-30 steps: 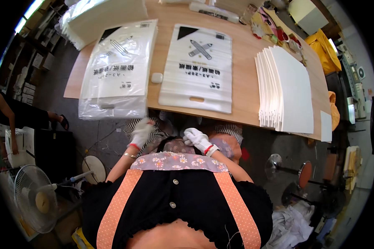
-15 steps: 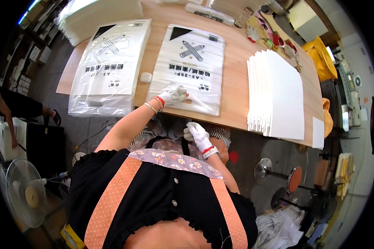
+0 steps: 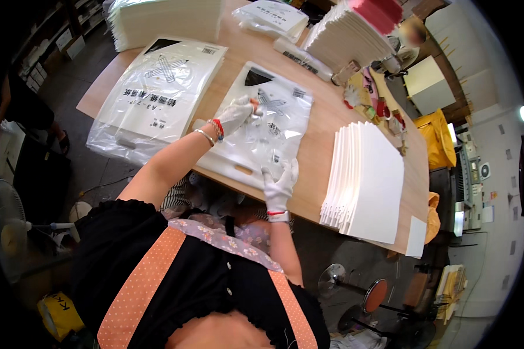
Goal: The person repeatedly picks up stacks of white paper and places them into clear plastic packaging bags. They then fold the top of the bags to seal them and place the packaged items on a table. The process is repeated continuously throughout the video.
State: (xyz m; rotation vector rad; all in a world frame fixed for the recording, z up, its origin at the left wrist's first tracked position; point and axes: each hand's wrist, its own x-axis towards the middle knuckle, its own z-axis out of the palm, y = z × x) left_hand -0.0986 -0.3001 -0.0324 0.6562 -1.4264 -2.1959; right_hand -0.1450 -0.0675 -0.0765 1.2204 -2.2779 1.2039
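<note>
A clear plastic bag [image 3: 237, 157] printed with black lettering and crossed pencils lies before me on the table, its film wrinkled. My left hand [image 3: 237, 118], in a white glove with bare fingertips, is over the middle of the bag, fingers curled together and seemingly pinching its film. Nearer the table's front edge, my right hand [image 3: 280, 185], also gloved, rests at the bag's lower right part with thumb and fingers apart. To the left lies a stack of similar printed bags [image 3: 163, 87]. On the right is a fanned stack of white paper [image 3: 370, 180].
The wooden table [image 3: 314, 160] also bears a tall paper stack [image 3: 169, 23] at far left and another paper stack [image 3: 349, 38] with a red top at the back. A glass jar [image 3: 346, 72] and small tools stand near it. A stool [image 3: 374, 295] stands lower right.
My left hand has moved up over the bag from its lower edge. My right hand has risen from below the table onto the bag. The film has wrinkled, and the view has shifted.
</note>
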